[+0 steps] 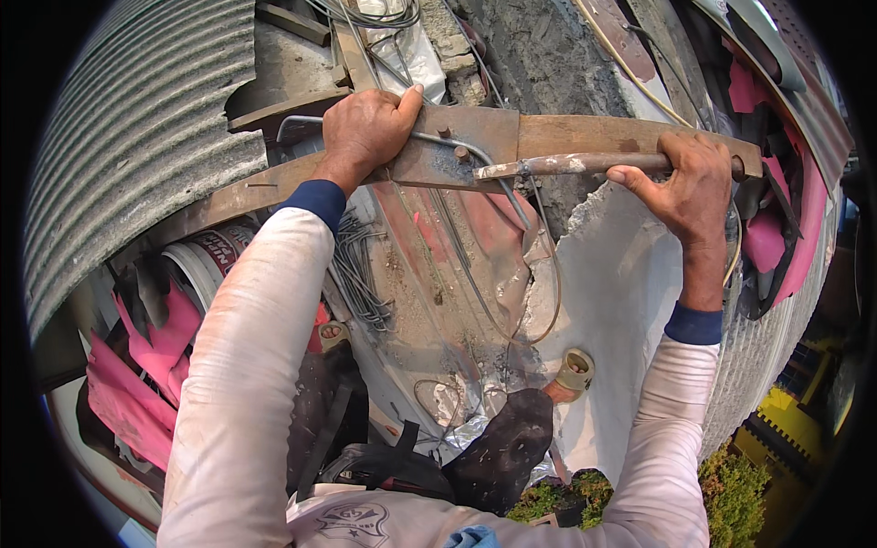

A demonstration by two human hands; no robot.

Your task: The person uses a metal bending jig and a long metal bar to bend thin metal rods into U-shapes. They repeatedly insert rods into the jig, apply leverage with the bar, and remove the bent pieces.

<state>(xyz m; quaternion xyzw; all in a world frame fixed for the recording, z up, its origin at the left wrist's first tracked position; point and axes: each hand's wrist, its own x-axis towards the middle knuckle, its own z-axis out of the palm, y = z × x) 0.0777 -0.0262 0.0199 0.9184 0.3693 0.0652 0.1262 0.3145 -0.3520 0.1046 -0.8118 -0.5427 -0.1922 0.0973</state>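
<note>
A wooden plank [585, 132] lies crosswise in front of me, with a rusty metal plate [484, 123] and short upright pins at its middle. My left hand [370, 128] is closed round a thin metal rod [297, 121], pressing it at the plank's far edge left of the plate. This rod curves past the pins and slants down toward me at its right end. My right hand [690, 187] is wrapped round the right part of a bending bar [585, 164]. The bar's paint-spattered tip meets the rod beside the pins. My left palm and the rod under it are hidden.
Bent thin rods [361, 265] lie in a bundle below the plank. Corrugated sheets [146, 119] rise at the left and right, with torn pink sheeting [137, 384] beside them. A white bucket [196, 265] stands under the plank's left part. A loose wire loop [553, 301] hangs near my feet.
</note>
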